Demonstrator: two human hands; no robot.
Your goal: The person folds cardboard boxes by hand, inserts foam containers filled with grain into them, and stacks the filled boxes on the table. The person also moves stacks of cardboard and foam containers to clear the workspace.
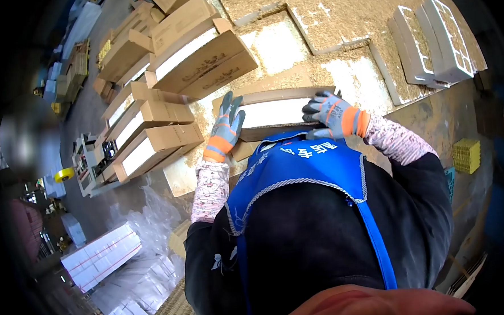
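A long open cardboard box [256, 133] lies in front of my body with a white block or sheet [272, 112] filling it. At its left end is my left hand [227, 124], in a grey and orange glove, fingers stretched out and thumb apart. My right hand [330, 114], gloved the same way, rests over the right end. Its fingers lie spread across the white surface and its thumb is apart toward the near wall. The undersides of both hands are hidden.
Several cardboard boxes with white contents [141, 157] stand at the left, with a larger printed box [201, 63] behind. White blocks with brown faces [442, 39] stand at the right on the brown-crusted worktop [347, 10]. Plastic-wrapped white stacks [103, 256] lie lower left.
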